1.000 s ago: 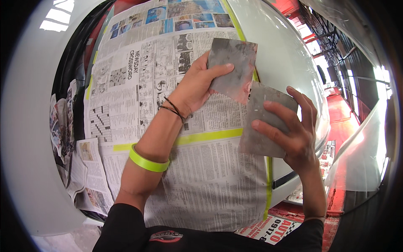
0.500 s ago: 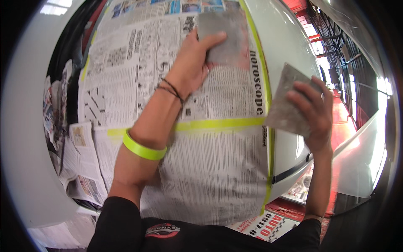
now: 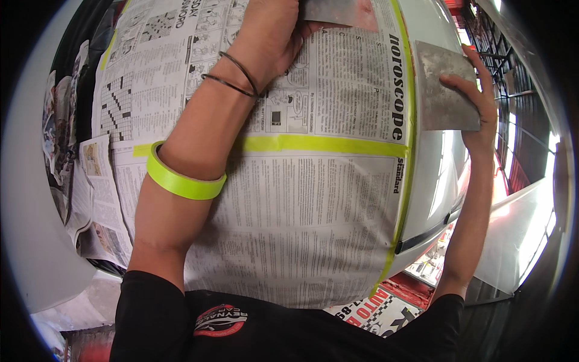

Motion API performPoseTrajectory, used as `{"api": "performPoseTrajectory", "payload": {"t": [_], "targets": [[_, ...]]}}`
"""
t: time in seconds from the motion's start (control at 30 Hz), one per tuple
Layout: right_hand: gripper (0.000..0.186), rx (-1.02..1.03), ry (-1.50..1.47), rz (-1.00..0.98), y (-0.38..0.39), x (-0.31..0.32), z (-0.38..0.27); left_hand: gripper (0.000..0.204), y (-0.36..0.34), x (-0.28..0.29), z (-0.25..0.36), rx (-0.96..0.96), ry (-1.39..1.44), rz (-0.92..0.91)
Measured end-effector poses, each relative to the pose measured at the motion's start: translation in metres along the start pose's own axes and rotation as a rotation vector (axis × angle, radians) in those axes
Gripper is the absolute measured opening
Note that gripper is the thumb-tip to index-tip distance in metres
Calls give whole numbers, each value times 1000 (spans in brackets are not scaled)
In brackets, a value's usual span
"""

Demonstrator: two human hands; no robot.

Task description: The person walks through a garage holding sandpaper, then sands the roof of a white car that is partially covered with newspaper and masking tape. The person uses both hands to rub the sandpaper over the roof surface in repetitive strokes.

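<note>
At the top edge, my left hand [image 3: 268,33] grips a flat grey metal sheet [image 3: 341,11] by its side; its upper part and most of the fingers are out of view. Fingertips show beneath the sheet, over newspaper [image 3: 313,199]. To the right, my right hand [image 3: 480,111] is closed on a second, mottled grey metal sheet [image 3: 443,90], a finger lying across its face. That sheet is held up in front of a pale car panel [image 3: 428,181]. A roll of neon yellow-green masking tape [image 3: 187,181] circles my left forearm like a bangle.
Neon tape strips [image 3: 325,145] join the newspapers and run along their right border. Crumpled newspaper [image 3: 60,133] lies at the left beside a pale panel [image 3: 30,211]. Clear plastic sheeting [image 3: 512,235] hangs at the right. A printed sign [image 3: 374,317] sits below.
My left hand and its sheet have moved up, partly out of view. My right hand has moved up and right, its sheet turned more upright. The view has shifted slightly.
</note>
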State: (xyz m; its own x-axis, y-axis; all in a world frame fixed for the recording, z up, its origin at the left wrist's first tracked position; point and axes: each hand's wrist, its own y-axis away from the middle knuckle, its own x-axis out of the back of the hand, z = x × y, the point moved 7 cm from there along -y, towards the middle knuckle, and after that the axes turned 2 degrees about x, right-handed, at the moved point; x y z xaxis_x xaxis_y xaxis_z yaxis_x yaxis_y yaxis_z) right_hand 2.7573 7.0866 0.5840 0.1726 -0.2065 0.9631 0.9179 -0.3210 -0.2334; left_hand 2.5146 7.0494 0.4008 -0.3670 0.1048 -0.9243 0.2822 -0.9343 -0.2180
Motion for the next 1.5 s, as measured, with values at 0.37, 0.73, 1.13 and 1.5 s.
{"api": "performPoseTrajectory", "payload": {"t": [0.37,0.73,1.13,1.5], "targets": [[34,14,137,-205,-26,9,-32,38,0,12,-3,29,-40,37],[32,31,163,-263,-30,5,-46,39,4,-4,0,42,42,-78],[31,-38,86,-285,-29,0,-36,40,3,-2,0,65,51,-99],[31,-29,101,-284,-31,-2,-35,38,1,6,0,47,70,-35]]}}
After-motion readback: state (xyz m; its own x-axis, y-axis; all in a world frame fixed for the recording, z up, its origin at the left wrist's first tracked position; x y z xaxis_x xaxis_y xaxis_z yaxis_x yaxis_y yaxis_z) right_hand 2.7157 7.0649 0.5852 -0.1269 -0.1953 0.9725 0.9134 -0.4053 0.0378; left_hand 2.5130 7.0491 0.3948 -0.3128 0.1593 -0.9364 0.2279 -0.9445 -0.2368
